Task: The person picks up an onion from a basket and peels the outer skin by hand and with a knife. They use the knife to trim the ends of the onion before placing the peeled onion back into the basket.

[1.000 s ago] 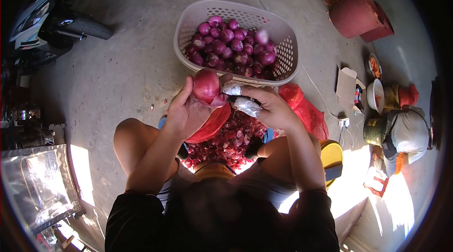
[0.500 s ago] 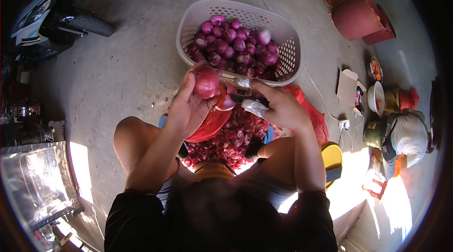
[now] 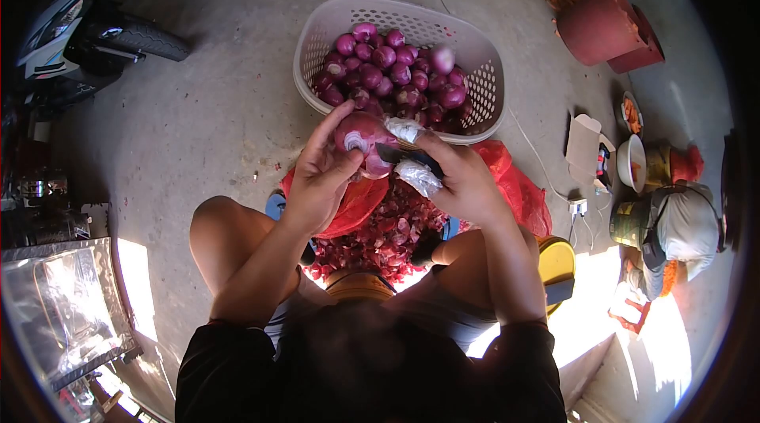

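One onion (image 3: 354, 124) sits finger-clamped in the left hand (image 3: 315, 187), seemingly for steadiness; the right hand (image 3: 469, 184) clasps a knife (image 3: 389, 153). Basket (image 3: 400, 11): twelve o'clock.

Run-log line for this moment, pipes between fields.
left hand: holds round purple onion | right hand: holds dark-bladed knife at onion | ahead: grey perforated plastic basket, purple onions inside | below: loose red onion skins

Site: apparently a garage. Bare concrete floor (image 3: 229, 91); motorcycle (image 3: 131, 35), upper left; red tub (image 3: 598, 25), upper right; perforated onion basket (image 3: 483, 91), upper centre.
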The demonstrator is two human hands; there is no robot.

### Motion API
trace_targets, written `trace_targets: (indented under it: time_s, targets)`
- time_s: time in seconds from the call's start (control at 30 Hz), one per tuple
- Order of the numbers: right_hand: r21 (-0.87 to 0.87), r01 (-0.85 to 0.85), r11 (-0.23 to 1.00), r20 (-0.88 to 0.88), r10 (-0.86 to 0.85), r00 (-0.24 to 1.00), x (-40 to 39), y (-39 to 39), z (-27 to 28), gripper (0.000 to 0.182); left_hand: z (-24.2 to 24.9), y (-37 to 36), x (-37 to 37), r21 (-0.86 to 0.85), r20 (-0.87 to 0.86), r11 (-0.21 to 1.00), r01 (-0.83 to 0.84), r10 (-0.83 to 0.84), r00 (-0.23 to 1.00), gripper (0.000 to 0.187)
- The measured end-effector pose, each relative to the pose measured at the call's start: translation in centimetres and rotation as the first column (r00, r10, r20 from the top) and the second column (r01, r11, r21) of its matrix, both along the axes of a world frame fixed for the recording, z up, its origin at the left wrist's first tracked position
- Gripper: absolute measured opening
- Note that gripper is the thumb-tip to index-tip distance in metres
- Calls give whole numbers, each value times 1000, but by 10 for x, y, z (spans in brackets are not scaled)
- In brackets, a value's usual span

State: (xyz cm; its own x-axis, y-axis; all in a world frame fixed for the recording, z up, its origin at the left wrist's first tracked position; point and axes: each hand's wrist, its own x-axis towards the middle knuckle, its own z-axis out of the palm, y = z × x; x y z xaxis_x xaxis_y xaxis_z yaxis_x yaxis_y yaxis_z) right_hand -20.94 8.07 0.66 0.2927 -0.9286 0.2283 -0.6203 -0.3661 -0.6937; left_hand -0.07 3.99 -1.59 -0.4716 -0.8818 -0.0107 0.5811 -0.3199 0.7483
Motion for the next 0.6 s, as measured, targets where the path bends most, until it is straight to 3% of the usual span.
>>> trace_targets:
  time_s: [0.2,0.5,0.6]
  targets:
    - [-25,15,1000,31,-14,999,-2,0,-5,57,-4,1,-2,-86,70,993,-78,84,994,60]
    - [120,32,992,72,-41,997,0,2,0,63,-7,0,0,-183,119,980,-81,103,987,61]
    - [99,26,995,114,-37,993,0,1,-4,60,-5,0,0,-196,125,977,-78,104,987,60]
